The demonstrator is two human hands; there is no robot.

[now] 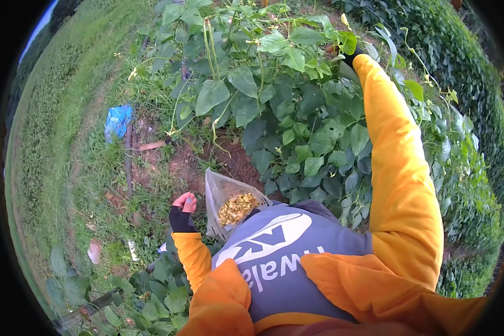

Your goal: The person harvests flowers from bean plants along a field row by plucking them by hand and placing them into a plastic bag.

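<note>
My left hand [186,211], in a black fingerless glove, is beside the open mouth of a pale plastic bag [214,196], apart from it. Its fingers are curled in and nothing shows between them. Inside the bag, at my waist, lies a heap of small yellowish pieces [239,208], too small to name. My right arm reaches far forward into a leafy climbing bean plant [313,134]. Of my right hand [350,57] only part of the black glove shows; leaves hide the fingers. A pale yellow flower or bud [345,21] is just above it.
Long thin bean pods [210,47] hang left of my right arm. A blue plastic bag [117,122] lies near a dark stick [129,159]. Bare soil [193,168] and grass [61,145] spread leftward. Another dense green row [459,61] stands at right.
</note>
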